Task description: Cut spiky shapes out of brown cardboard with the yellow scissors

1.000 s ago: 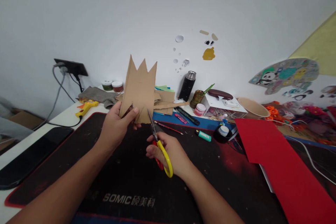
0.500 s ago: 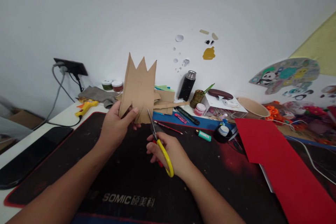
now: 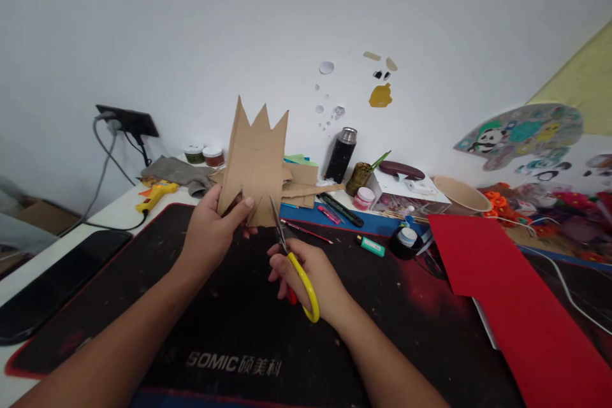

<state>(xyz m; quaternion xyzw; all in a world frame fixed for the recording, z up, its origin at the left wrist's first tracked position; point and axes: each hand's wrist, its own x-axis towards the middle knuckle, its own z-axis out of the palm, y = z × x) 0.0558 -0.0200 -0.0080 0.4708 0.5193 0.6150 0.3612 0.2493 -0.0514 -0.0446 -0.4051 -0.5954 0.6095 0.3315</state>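
A brown cardboard piece (image 3: 258,159) with three pointed teeth along its top stands upright above the black desk mat. My left hand (image 3: 217,223) grips its lower left part, thumb in front and fingers behind. Cuts show along the bottom edge near that thumb. My right hand (image 3: 306,274) is closed around scissors (image 3: 306,284) with one yellow and one red handle. Their blades point up at the cardboard's lower right corner, where the lower blade is partly hidden.
Behind the cardboard lie more cardboard scraps (image 3: 303,177). A black thermos (image 3: 341,154), a pink-lidded jar (image 3: 364,199) and a green lighter (image 3: 370,246) are to the right. Red paper (image 3: 516,306) covers the right side. A yellow glue gun (image 3: 157,196) lies left.
The cardboard and both hands have shifted very slightly to the right. The scissors remain at the cardboard's lower right corner.
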